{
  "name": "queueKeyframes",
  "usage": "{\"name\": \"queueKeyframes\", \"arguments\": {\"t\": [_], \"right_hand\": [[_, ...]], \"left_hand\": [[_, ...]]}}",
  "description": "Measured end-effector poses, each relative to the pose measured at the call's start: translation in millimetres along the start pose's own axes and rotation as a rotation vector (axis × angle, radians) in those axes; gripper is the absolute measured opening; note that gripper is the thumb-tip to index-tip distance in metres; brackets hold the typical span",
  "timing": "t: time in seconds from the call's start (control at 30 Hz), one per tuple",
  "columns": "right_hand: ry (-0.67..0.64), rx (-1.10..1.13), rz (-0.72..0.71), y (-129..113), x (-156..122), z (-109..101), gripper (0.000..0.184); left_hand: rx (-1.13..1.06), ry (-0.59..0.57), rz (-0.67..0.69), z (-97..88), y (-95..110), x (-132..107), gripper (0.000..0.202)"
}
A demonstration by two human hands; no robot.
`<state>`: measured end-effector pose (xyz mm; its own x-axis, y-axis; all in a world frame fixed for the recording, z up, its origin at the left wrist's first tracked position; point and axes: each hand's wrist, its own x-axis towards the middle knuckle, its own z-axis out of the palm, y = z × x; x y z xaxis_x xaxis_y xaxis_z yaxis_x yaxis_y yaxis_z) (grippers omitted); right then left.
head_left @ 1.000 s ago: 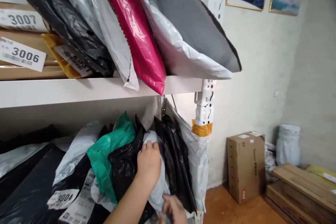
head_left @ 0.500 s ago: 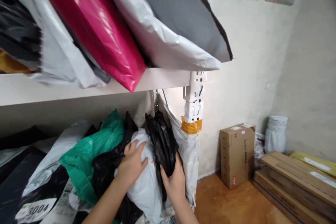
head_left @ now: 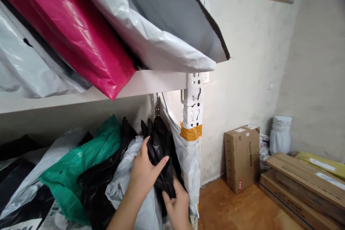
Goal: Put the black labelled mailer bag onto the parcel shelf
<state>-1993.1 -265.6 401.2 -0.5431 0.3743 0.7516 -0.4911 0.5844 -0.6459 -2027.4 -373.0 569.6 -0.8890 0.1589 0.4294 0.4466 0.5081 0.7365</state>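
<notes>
My left hand (head_left: 144,174) rests with fingers stretched on a black plastic parcel bag (head_left: 159,147) standing at the right end of the lower shelf. Below it my right hand (head_left: 176,206) pinches the lower part of the same black bag. A light grey parcel bag (head_left: 122,183) lies just left of the black one, under my left forearm. Beside it are another black bag (head_left: 94,187) and a green bag (head_left: 78,165). A white bag (head_left: 187,158) leans against the shelf post.
The upper shelf board (head_left: 140,82) carries a magenta bag (head_left: 70,32) and a grey-white bag (head_left: 161,25) that overhang its edge. The white shelf post (head_left: 192,104) has orange tape. On the floor at right stand a cardboard box (head_left: 241,156), flat cartons (head_left: 304,183) and a white sack (head_left: 280,134).
The view shifted right and nearer. My left hand moved from the grey bag onto the black bag, and my right hand slid lower on that black bag.
</notes>
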Motion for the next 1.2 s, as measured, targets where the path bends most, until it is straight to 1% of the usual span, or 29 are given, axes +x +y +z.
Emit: {"name": "queueKeyframes", "arguments": {"t": [0.07,0.13,0.17,0.23,0.27,0.33,0.37,0.4,0.43,0.5,0.57,0.63,0.67,0.73,0.77,0.83,0.9,0.97,1.03,1.07,1.13,1.2], "right_hand": [[0.020,-0.039,-0.086,5,-7,-2,0.046],[0.020,-0.022,-0.132,13,-11,-5,0.044],[-0.007,0.017,-0.145,16,-11,-7,0.042],[-0.109,0.138,-0.163,20,-7,-12,0.037],[-0.161,0.182,-0.166,19,-3,-16,0.040],[-0.249,0.202,-0.117,14,7,-21,0.064],[-0.291,0.196,-0.066,10,13,-23,0.077],[-0.330,0.191,-0.014,4,18,-23,0.085],[-0.373,0.196,0.032,-1,23,-23,0.086],[-0.423,0.213,0.073,-12,31,-18,0.071],[-0.374,0.154,0.068,-22,37,-11,0.053],[-0.271,0.022,0.041,-30,43,-2,0.037],[-0.221,-0.051,0.016,-34,48,2,0.037],[-0.129,-0.171,-0.049,-44,58,10,0.042],[-0.091,-0.209,-0.075,-49,64,12,0.043],[-0.043,-0.235,-0.093,-64,76,16,0.042],[-0.054,-0.222,-0.072,-82,85,18,0.041],[-0.118,-0.224,-0.054,-101,89,19,0.040],[-0.198,-0.241,-0.058,-115,89,19,0.040],[-0.229,-0.236,-0.061,-120,87,19,0.040],[-0.265,-0.164,-0.059,-124,82,16,0.043],[-0.299,-0.009,-0.015,-118,74,10,0.045]], "left_hand": [[0.057,0.040,0.033,1.3,-8,-1,0.066],[0.066,0.084,0.080,-0.3,-26,-4,0.050],[0.066,0.115,0.103,-1.8,-37,-6,0.043],[0.091,0.177,0.175,-5.2,-63,-11,0.033],[0.123,0.232,0.239,-6.6,-75,-13,0.030],[0.231,0.366,0.415,-8.9,-94,-17,0.028],[0.297,0.430,0.510,-9.9,-100,-19,0.028],[0.358,0.476,0.592,-11.0,-104,-22,0.027],[0.414,0.511,0.657,-12.3,-105,-24,0.026],[0.487,0.533,0.737,-15.2,-103,-31,0.025],[0.493,0.503,0.759,-17.6,-99,-38,0.020],[0.477,0.461,0.727,-17.6,-97,-47,0.015],[0.486,0.448,0.693,-16.4,-96,-50,0.015],[0.557,0.481,0.580,-11.4,-96,-56,0.017],[0.593,0.505,0.519,-7.9,-96,-58,0.019],[0.602,0.487,0.417,-0.1,-96,-60,0.024],[0.515,0.445,0.346,7.2,-98,-62,0.028],[0.382,0.413,0.261,11.3,-100,-63,0.034],[0.262,0.395,0.171,9.8,-100,-63,0.043],[0.209,0.363,0.157,6.4,-97,-61,0.049],[0.145,0.248,0.097,-4.6,-87,-53,0.053],[0.148,0.101,-0.035,-17.2,-70,-41,0.048]]}}
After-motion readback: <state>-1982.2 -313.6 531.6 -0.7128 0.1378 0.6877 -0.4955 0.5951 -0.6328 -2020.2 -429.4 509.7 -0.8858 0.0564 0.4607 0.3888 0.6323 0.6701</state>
